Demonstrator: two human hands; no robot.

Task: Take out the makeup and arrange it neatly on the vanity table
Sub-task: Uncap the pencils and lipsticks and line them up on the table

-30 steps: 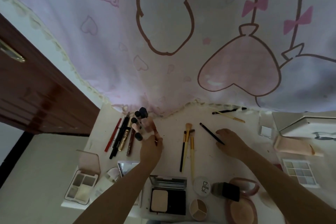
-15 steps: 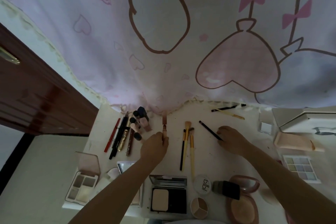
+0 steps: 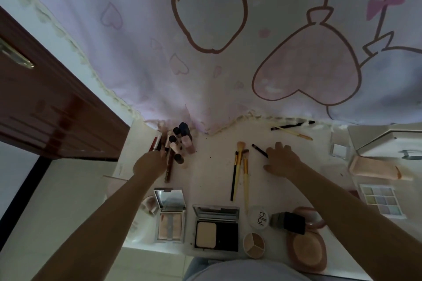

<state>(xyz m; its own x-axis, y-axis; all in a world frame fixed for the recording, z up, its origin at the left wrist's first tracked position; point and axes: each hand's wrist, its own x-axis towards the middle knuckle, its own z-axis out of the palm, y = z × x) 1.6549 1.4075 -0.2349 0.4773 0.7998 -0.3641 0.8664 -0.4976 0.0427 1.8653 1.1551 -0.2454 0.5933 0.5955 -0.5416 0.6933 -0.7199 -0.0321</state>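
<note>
My left hand (image 3: 150, 163) reaches over the row of pencils and lip sticks (image 3: 168, 166) at the back left of the white vanity table (image 3: 212, 166). It pinches a slim pinkish tube (image 3: 162, 137), blurred by motion. A cluster of small dark-capped bottles (image 3: 181, 141) stands just right of it. My right hand (image 3: 283, 159) rests flat on the table, fingertips touching the end of a black pencil (image 3: 259, 150). Three makeup brushes (image 3: 239, 166) lie side by side between my hands.
Along the front edge lie open powder compacts (image 3: 171, 217) (image 3: 215, 228), a round white jar (image 3: 259, 217), a three-colour pot (image 3: 254, 244), a black sponge block (image 3: 288, 222) and a pink cushion case (image 3: 307, 248). An eyeshadow palette (image 3: 381, 201) sits right. A curtain (image 3: 205, 52) hangs behind.
My left hand carried the slim tube from the table's middle leftward to the row of pencils. My right hand stayed by the black pencil.
</note>
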